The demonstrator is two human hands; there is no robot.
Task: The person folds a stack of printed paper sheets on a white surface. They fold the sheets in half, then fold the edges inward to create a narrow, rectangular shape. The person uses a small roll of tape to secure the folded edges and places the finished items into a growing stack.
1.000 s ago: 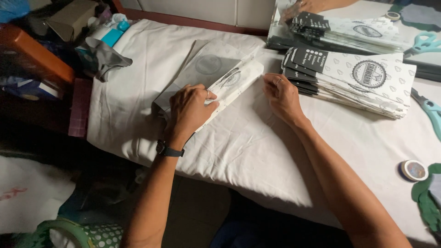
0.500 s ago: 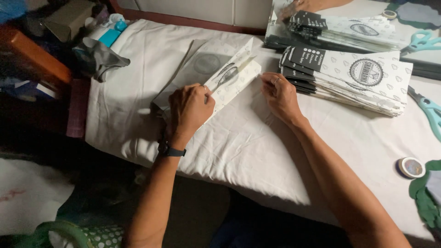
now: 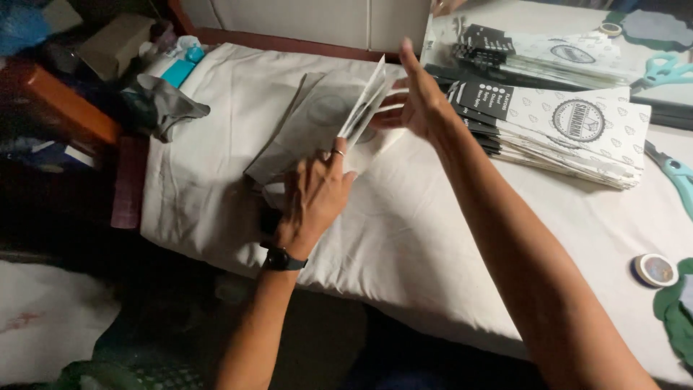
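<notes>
Paper bags [image 3: 339, 119], a small flat batch tipped up on edge, stand on the white cloth [image 3: 216, 180] over the desk. The left hand [image 3: 314, 195] presses the batch's lower end, fingers curled against it; the right hand [image 3: 419, 105], at two o'clock, steadies the upper edges with fingers spread open. The step looks like squaring the batch, so both hands need an even grip. At three o'clock lies a printed bag stack [image 3: 570, 133], flat, contents not visible. Teal scissors [image 3: 675, 173] lie beyond.
</notes>
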